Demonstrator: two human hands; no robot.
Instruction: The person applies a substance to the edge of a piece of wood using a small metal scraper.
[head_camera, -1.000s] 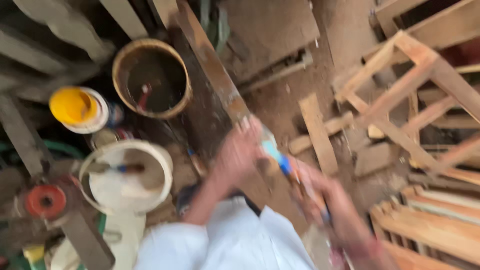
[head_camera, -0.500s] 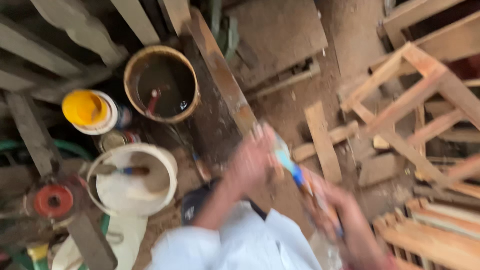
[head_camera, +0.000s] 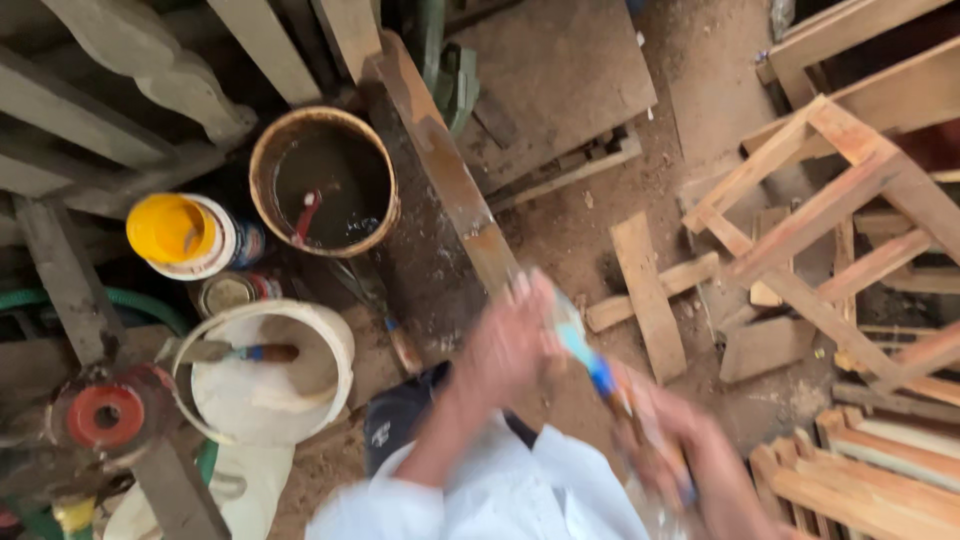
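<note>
Both hands are motion-blurred low in the frame, above white sleeves (head_camera: 500, 495). My left hand (head_camera: 508, 345) is raised, its fingers against the pale tip of a slim tool (head_camera: 598, 375) with a blue band and a brown handle. Lower right, my right hand (head_camera: 685, 450) is wrapped around the handle end. The tool slants from upper left to lower right between the hands. What kind of tool it is cannot be told through the blur.
A brown bucket (head_camera: 262, 160) of dark liquid holds a red-handled stick. A white bucket (head_camera: 335, 345) has a knife across it. A yellow-lidded can (head_camera: 175, 228), a rusty beam (head_camera: 440, 165), a loose plank (head_camera: 645, 290) and a wooden frame (head_camera: 820, 205) lie about on the dirt floor.
Both hands with the tool have shifted slightly right and lower in the view and stay blurred. The buckets and beam have drifted with the camera.
</note>
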